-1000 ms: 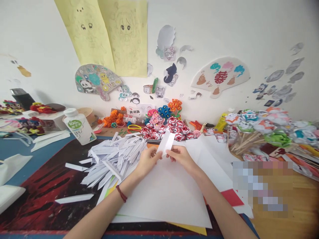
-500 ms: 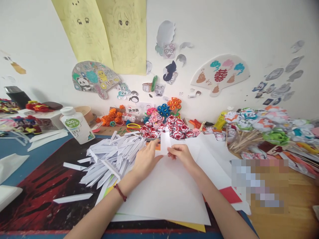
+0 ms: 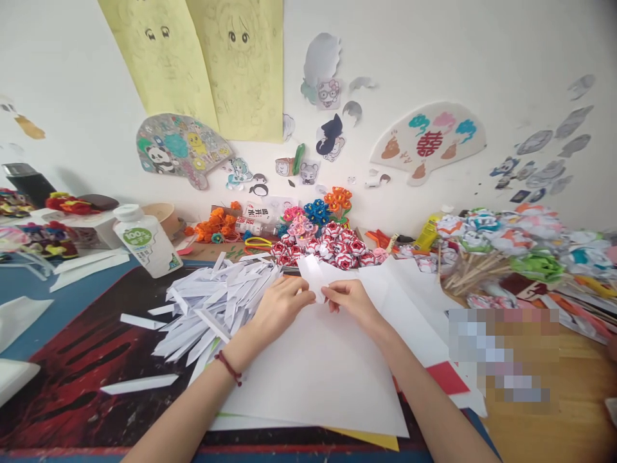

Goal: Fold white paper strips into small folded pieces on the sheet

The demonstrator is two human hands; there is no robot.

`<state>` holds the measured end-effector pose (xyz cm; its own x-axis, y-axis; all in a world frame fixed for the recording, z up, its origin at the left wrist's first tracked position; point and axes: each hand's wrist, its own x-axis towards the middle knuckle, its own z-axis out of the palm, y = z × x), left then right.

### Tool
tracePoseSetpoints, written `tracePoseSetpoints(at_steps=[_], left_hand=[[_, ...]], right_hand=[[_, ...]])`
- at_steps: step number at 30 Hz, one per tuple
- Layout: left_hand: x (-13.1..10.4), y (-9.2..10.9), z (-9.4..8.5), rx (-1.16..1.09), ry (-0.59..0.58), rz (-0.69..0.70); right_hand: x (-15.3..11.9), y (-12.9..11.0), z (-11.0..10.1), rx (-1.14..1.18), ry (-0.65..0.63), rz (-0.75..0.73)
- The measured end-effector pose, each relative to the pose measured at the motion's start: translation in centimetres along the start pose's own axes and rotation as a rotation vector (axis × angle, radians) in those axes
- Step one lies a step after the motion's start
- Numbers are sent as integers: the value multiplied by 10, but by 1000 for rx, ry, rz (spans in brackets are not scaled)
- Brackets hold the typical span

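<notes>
A small white paper strip (image 3: pixel 313 273) stands tilted to the left between my hands, above the far part of a large white sheet (image 3: pixel 313 366). My left hand (image 3: pixel 284 301), with a dark red cord bracelet at its wrist, pinches the strip's lower left side between thumb and fingers. My right hand (image 3: pixel 349 299) grips its lower right edge between thumb and bent forefinger. Just left of my left hand lies a heap of folded white paper strips (image 3: pixel 207 302). Coloured sheets show at the edges under the large sheet.
A white bottle (image 3: pixel 147 241) stands behind the heap at left. Red-and-white paper flowers (image 3: pixel 332 247) are piled at the back, below blue and orange ones. More paper flowers and wooden sticks (image 3: pixel 477 273) lie at right. Two loose folded strips lie on the dark mat (image 3: pixel 87 360).
My left hand has closed its thumb and fingers onto the strip, which now leans left instead of standing straight. My right hand keeps its pinch with little movement.
</notes>
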<state>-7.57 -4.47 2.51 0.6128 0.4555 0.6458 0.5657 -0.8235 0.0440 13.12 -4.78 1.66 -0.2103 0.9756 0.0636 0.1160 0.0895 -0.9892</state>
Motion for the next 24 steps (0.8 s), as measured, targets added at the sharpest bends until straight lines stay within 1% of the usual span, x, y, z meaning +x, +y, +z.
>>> tracePoseSetpoints(at_steps=[3, 6, 12, 16, 21, 24], left_hand=[[3, 2, 2, -265, 20, -236], [6, 3, 1, -427, 35, -380], [6, 7, 4, -552, 76, -527], [7, 10, 9, -714, 99, -658], [8, 10, 10, -683, -37, -751], [8, 10, 11, -684, -39, -773]], right_hand=[[-2, -1, 1, 43, -22, -11], [-3, -4, 3, 77, -24, -19], [-5, -8, 7, 119, -30, -7], [-5, -9, 10, 146, -8, 14], [-5, -10, 13, 164, -11, 25], [-6, -10, 12, 176, -33, 28]])
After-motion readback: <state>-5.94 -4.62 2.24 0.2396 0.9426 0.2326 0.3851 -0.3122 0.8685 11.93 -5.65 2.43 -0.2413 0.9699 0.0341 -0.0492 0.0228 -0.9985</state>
